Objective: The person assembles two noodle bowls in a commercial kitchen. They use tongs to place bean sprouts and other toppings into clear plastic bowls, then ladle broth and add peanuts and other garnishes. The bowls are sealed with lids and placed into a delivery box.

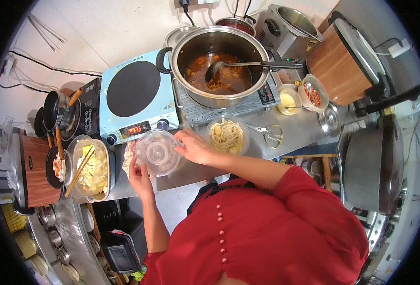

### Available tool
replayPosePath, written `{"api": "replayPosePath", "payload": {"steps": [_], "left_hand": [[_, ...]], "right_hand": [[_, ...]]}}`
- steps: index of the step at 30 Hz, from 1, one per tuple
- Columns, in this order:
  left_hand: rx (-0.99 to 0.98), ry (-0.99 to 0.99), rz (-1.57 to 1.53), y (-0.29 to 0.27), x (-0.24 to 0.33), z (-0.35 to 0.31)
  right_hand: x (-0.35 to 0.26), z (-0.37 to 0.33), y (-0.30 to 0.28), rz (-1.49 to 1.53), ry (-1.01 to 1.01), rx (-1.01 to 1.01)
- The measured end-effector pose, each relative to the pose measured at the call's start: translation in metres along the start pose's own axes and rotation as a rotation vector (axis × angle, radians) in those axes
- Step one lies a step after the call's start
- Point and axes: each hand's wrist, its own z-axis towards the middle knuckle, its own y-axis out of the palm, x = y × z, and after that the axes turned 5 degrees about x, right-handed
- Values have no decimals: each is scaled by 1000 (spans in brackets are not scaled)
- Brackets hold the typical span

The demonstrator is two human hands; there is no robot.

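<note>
A round clear plastic container (158,151) is between my hands at the front of the steel counter. I cannot tell whether it is a lid or a shallow bowl. My left hand (141,179) grips its near left rim, with the fingers pointing away from me. On the far right side, my right hand (194,148) pinches the rim between thumb and fingers. Something pale and crumpled (128,156) lies partly hidden under the left edge. Right of my right hand is a clear bowl of pale noodle-like strips (226,135), with scissors (271,135) beside it.
Behind my hands stands a light-blue induction cooker (110,128). A large steel pot (219,97) of reddish broth has a ladle (248,63) across it. To the left, chopsticks (80,171) rest over a tub of yellowish food (95,178). A bowl of red pieces (313,95) is at right.
</note>
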Motion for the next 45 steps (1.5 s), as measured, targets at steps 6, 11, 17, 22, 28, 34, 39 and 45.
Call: {"api": "replayPosePath", "payload": {"steps": [6,11,17,22,28,34,39,45], "left_hand": [[75,357,544,11,9,16],[-130,206,156,41,53,-44],[-457,-410,-150,157,41,-126],[-317,-503,-267,214,36,-134],[-155,-610,-185,225,31,-139],[-108,-547,-154,228,21,-143],[-69,-514,-263,215,42,-150],[-22,-556,-554,179,63,-144]], "right_hand": [[-19,-48,-81,-14,-137,47],[-45,-68,-228,-369,-606,488],[6,7,-363,-1369,-374,245],[48,40,-381,-1265,-527,-96],[23,34,-402,-944,-529,-333],[9,29,-427,-864,-329,-321],[24,65,-400,-689,-176,-231],[16,81,-377,-331,122,-414]]}}
